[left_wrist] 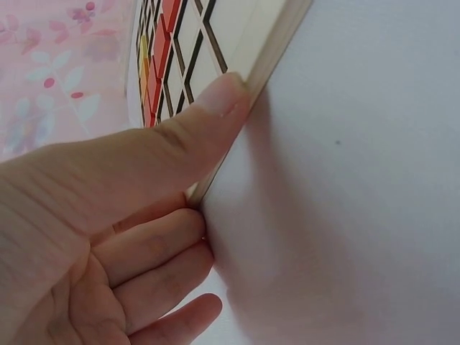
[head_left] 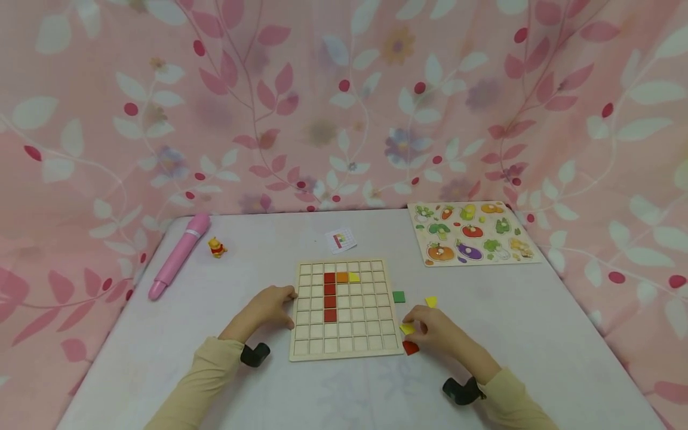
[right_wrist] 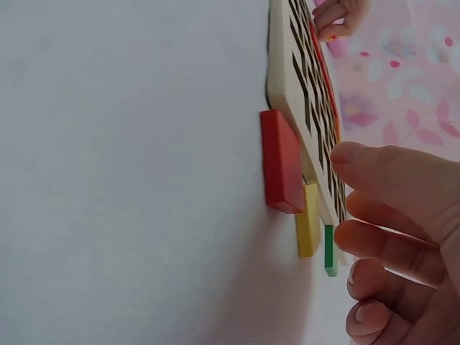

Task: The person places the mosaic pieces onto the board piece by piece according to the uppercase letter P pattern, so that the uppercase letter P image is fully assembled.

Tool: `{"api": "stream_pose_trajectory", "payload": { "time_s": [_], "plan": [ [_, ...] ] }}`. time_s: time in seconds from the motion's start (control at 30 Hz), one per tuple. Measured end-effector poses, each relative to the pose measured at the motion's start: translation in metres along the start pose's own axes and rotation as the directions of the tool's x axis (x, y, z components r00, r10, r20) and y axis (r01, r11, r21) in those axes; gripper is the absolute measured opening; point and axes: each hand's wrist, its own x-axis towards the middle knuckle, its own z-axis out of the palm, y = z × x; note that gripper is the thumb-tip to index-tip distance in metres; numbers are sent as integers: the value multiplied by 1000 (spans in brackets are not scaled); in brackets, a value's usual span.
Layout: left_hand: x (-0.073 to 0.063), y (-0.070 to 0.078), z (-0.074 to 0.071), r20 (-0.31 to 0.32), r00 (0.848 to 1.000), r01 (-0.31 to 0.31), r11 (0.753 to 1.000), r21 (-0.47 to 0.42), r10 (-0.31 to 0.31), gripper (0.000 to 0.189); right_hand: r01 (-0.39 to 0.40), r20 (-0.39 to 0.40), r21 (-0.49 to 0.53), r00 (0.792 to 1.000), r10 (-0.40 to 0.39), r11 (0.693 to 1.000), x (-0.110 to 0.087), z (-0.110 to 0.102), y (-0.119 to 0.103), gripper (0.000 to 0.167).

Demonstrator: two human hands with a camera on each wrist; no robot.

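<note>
A wooden grid board (head_left: 344, 349) lies on the white table. Inside its squares sit a column of several red tiles (head_left: 330, 289), an orange tile (head_left: 342, 277) and a yellow piece (head_left: 353, 277). My left hand (head_left: 269, 307) touches the board's left edge, thumb and fingers spread along it. At the right edge, my right hand (head_left: 441, 331) hovers with relaxed fingers over a loose yellow piece (head_left: 407, 329) and a loose red piece (head_left: 411, 347). The right wrist view shows nothing between thumb and fingertips, with the red piece (right_wrist: 282, 162) close to the board's corner.
A green tile (head_left: 398, 297) and another yellow piece (head_left: 431, 301) lie right of the board. Behind it is a small printed card (head_left: 341, 240). A vegetable puzzle board (head_left: 421, 236) lies back right; a pink tube-shaped object (head_left: 180, 257) and a small bear figure (head_left: 217, 247) are at left.
</note>
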Motion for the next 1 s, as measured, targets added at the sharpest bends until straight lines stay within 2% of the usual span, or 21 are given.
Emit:
{"api": "stream_pose_trajectory", "payload": {
  "time_s": [0.23,0.47,0.6,1.0],
  "plan": [
    [1,-3,1,-4,1000,-2,1000,-13,2,61,25,27,0,999,-25,1000,-1,4,2,18],
    [0,-3,1,-7,1000,-16,1000,-9,16,60,51,50,-74,998,-47,996,0,5,-1,24],
    [-1,-2,0,-11,1000,-12,1000,-8,11,59,82,59,-78,995,-77,994,1,6,-3,25],
    [0,-3,1,-17,1000,-20,1000,-8,20,59,29,60,-67,998,-25,997,1,5,-3,24]
  ]
}}
